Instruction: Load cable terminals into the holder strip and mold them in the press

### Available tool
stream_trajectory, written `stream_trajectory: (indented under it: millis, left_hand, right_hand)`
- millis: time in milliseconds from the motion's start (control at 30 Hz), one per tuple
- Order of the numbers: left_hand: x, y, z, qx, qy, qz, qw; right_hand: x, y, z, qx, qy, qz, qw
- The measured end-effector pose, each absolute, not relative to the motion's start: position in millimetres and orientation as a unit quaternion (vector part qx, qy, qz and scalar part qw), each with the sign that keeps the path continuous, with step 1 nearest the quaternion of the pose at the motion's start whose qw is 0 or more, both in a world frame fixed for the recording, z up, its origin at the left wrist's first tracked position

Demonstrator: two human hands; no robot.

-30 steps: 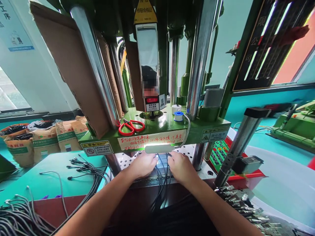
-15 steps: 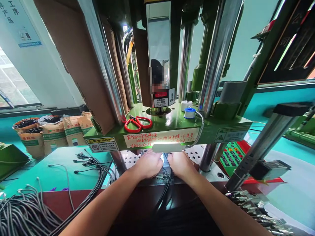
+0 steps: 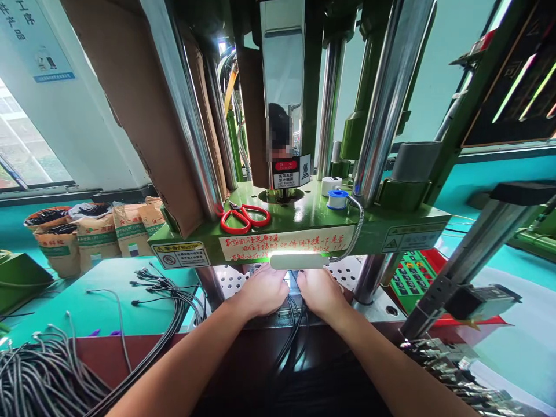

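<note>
Under the green press plate (image 3: 299,223), my left hand (image 3: 264,291) and my right hand (image 3: 320,292) reach in side by side, a narrow gap between them. Both are closed, with fingers curled inward over a metal mould (image 3: 283,317). The white lamp bar (image 3: 299,261) partly covers the fingertips, so what they grip is hidden. Several black cables (image 3: 296,327) come out between my hands and hang down over the front edge toward me.
Red-handled snips (image 3: 245,218) and a blue-rimmed spool (image 3: 337,199) lie on the press plate. Black cables with connectors (image 3: 169,289) are on the left table; a grey cable bundle (image 3: 43,370) sits nearer. Steel columns (image 3: 369,278) flank my hands. A green button panel (image 3: 410,275) stands right.
The view has shifted very slightly, so the press appears a little further right. Both hands keep their place at the mould, with the cables still between them.
</note>
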State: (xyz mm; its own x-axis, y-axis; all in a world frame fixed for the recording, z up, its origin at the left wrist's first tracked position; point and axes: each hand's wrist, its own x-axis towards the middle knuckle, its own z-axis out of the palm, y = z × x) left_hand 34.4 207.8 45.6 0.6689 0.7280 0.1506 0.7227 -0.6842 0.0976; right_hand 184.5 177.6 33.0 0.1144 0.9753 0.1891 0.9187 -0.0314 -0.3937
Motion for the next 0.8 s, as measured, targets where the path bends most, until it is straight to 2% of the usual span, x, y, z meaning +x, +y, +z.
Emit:
stream_trajectory:
  millis: [200, 333, 433, 567, 800]
  left_hand:
    - [33, 180, 60, 0.907, 0.411, 0.094, 0.007]
    - [9, 115, 51, 0.898, 0.397, 0.157, -0.107]
    - [-13, 76, 28, 0.889, 0.398, 0.174, -0.148]
    - [-22, 62, 9, 0.877, 0.454, 0.141, -0.072]
    - [-10, 74, 20, 0.843, 0.516, 0.13, 0.078]
  right_hand:
    - [184, 178, 33, -0.718, -0.667, 0.057, 0.19]
    - [183, 177, 36, -0.727, -0.663, 0.055, 0.169]
    - [182, 177, 37, -0.728, -0.665, 0.057, 0.153]
    - [181, 176, 39, -0.733, -0.664, 0.054, 0.138]
    - [180, 178, 34, -0.738, -0.663, 0.044, 0.119]
